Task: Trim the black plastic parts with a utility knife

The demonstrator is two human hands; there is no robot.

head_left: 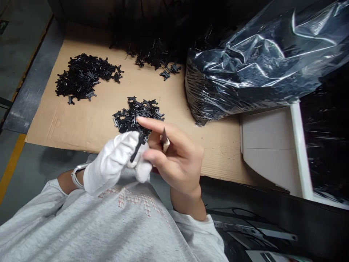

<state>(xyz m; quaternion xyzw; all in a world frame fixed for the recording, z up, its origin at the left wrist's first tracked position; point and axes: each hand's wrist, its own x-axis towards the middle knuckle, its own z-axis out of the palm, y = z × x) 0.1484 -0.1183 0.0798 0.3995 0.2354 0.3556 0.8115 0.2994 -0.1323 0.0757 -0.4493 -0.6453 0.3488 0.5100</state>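
My left hand (pixel 117 160) wears a white glove and is closed on a small black plastic part (pixel 137 147), held close to my chest. My bare right hand (pixel 174 156) is beside it, touching the gloved fingers. It pinches a small blade-like tool (pixel 164 137) between thumb and middle finger, with the index finger stretched out over the part. Just beyond the hands lies a small pile of the same black parts (pixel 137 113) on a sheet of cardboard (pixel 81 120).
A larger pile of black parts (pixel 83 75) lies at the far left of the cardboard, another (pixel 155 58) at the back. A big bag of clear plastic over dark contents (pixel 259 62) sits at right, with a white bin (pixel 272 145) below it.
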